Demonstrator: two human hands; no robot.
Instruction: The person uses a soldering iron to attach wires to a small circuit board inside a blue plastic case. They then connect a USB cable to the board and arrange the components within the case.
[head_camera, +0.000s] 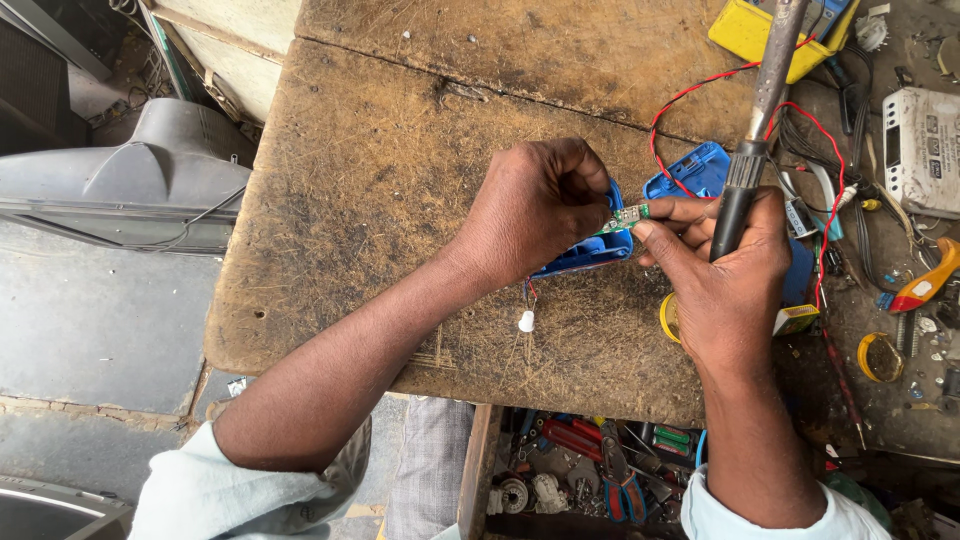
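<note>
Worn brown wood is carrying everything here: the table (380, 200) is scarred and bare on its left part. The left hand (535, 210) is clenching its grip around a blue plastic shell (590, 252) and pinching one end of a small green circuit board (628, 215), held just above the table near its middle. The right hand (725, 285) is steadying the board's other end with thumb and forefinger while its grip is also wrapping the black handle of a soldering iron (755, 130), shaft pointing away. Doing this well probably means bracing both wrists and keeping the iron's hot end clear of the red wire (690, 95). Below the table edge, an open drawer (590, 470) is holding pliers and loose parts. Far right, a yellow case (745, 30) is lying open, contents unclear.
</note>
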